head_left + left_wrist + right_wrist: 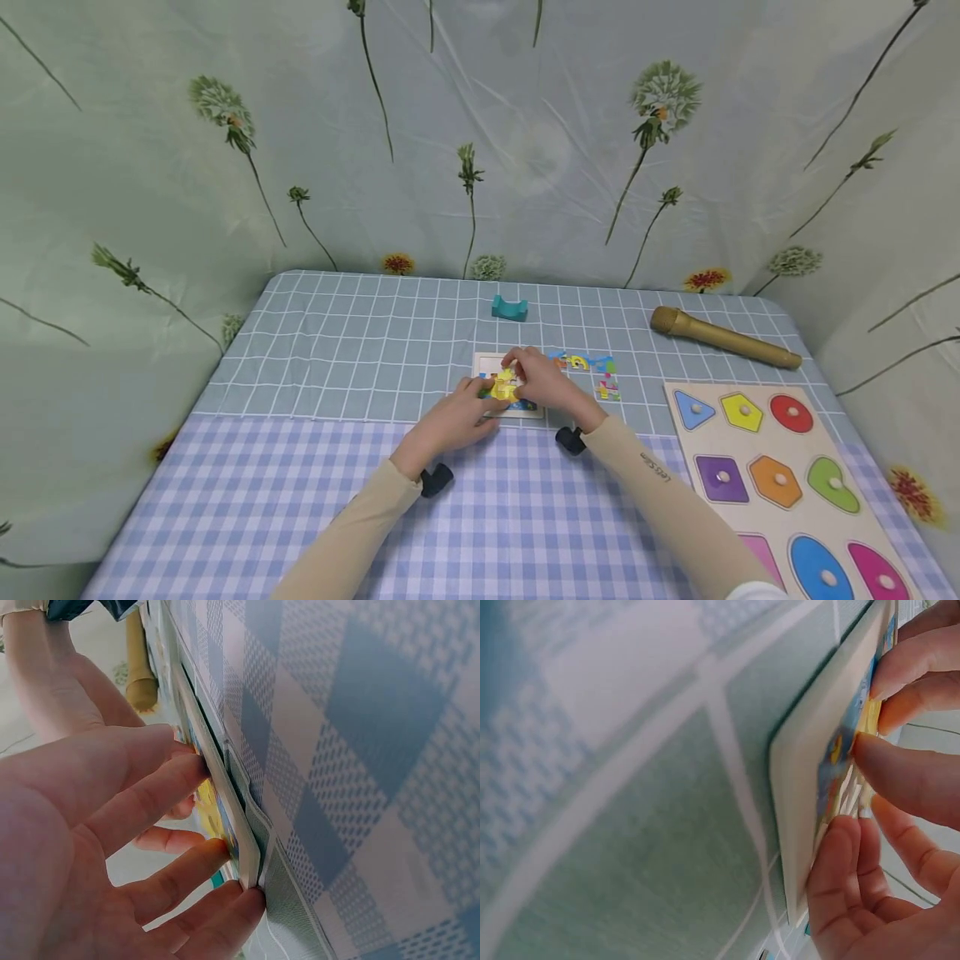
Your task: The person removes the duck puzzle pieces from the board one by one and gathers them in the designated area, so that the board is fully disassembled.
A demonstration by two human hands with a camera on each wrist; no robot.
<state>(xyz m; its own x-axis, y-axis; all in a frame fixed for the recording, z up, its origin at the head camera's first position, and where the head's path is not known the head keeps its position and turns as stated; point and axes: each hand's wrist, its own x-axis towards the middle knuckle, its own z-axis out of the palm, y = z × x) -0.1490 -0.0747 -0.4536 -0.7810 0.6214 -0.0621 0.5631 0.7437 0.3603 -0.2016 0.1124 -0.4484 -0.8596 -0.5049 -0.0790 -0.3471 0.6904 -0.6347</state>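
A small jigsaw puzzle in a pale wooden frame (530,414) lies on the grey grid cloth, its yellow and blue picture partly covered by both hands. From the left, my left hand (456,417) reaches in with extended fingers, some resting on the yellow pieces (210,814) and others touching the frame's edge. My right hand (546,382) bends over the puzzle from the right, thumb and index finger curled about a yellow puzzle piece (506,377). In the right wrist view its thumb (907,776) touches the picture. Bare pale board shows beside it. The piece's outline is mostly hidden.
Loose colourful puzzle pieces (577,362) lie right of the frame, with more pieces (607,387) just nearer. A teal curved block (510,309) stands behind. At the right are a gold microphone (723,337) and a knobbed shape board (761,433).
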